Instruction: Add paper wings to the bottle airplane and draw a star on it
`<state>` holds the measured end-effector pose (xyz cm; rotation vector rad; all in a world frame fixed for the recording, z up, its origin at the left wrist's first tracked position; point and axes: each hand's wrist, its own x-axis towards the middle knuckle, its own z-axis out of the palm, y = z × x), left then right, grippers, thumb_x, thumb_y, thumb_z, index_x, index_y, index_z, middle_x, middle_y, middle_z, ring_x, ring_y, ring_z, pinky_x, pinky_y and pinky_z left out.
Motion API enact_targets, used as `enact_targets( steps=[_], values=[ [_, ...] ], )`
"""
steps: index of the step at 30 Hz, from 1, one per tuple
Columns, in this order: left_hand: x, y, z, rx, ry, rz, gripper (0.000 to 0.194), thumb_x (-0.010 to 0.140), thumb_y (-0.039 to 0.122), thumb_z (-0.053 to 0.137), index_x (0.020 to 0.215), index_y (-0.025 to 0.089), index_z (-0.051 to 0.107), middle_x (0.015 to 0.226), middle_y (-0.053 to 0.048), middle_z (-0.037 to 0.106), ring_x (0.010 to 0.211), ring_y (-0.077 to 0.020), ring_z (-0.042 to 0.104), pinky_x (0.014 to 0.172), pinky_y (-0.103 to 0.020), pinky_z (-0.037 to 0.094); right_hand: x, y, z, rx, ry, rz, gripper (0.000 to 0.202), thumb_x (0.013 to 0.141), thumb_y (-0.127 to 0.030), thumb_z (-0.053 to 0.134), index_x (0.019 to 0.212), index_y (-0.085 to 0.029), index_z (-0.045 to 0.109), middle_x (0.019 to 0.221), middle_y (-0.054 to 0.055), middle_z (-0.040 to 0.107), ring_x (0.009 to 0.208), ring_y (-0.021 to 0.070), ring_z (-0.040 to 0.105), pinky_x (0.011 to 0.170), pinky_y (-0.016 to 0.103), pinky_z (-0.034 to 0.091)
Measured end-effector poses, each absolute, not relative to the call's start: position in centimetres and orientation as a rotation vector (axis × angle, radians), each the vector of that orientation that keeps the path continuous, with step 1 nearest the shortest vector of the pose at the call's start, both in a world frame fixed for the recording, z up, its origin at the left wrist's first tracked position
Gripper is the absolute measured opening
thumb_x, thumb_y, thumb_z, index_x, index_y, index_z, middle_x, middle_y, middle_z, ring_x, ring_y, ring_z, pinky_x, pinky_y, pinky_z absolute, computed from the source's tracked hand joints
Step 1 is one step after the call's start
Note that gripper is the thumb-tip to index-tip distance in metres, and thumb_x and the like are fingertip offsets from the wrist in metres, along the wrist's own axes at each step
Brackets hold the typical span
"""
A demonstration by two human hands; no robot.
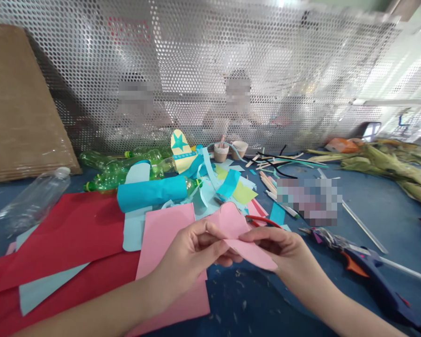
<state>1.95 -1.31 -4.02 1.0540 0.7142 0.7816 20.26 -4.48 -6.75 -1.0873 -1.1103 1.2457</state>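
Between both hands is a pink paper cut-out (233,219) with rounded ends, bent along its middle so one half stands up and the other tips toward me. My left hand (205,245) pinches its left side near the fold. Thumb and fingers of my right hand (275,243) grip the right side. Beneath and left of my left hand lie pink paper sheets (166,234). Red-handled scissors (266,221), partly hidden, lie just behind my right hand. A bottle wrapped in blue paper (152,193) rests beyond my left hand.
Red paper (77,229) covers the left side. Green plastic bottles (115,171) and a clear bottle (38,196) lie behind it. Paper scraps (210,189) fill the middle. A glue gun (368,267) lies at right, corn husks (389,161) farther back. A perforated metal panel (203,61) stands behind.
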Motion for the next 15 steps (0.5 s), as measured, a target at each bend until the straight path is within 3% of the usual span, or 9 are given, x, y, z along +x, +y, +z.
enact_targets(
  steps=[9, 15],
  values=[
    [1.87, -1.54, -3.63, 1.082, 0.726, 0.783, 0.028, 0.071, 0.039, 0.078, 0.075, 0.017, 0.061, 0.075, -0.002, 0.076, 0.073, -0.0144, 0.073, 0.064, -0.020, 0.055, 20.30, -4.52, -5.72, -1.086, -1.159, 1.222, 0.013, 0.060, -0.030, 0.085, 0.071, -0.028, 0.079, 0.072, 0.003, 0.077, 0.065, 0.0200, 0.072, 0.060, 0.026, 0.059],
    [1.62, -1.07, -3.93, 1.183, 0.760, 0.768, 0.024, 0.074, 0.036, 0.077, 0.083, 0.018, 0.063, 0.079, -0.003, 0.076, 0.077, -0.0169, 0.073, 0.070, -0.026, 0.056, 20.55, -4.70, -6.37, -1.181, -1.057, 1.232, 0.020, 0.059, -0.037, 0.087, 0.074, -0.027, 0.079, 0.075, 0.003, 0.077, 0.070, 0.0210, 0.071, 0.067, 0.029, 0.059]
  ],
)
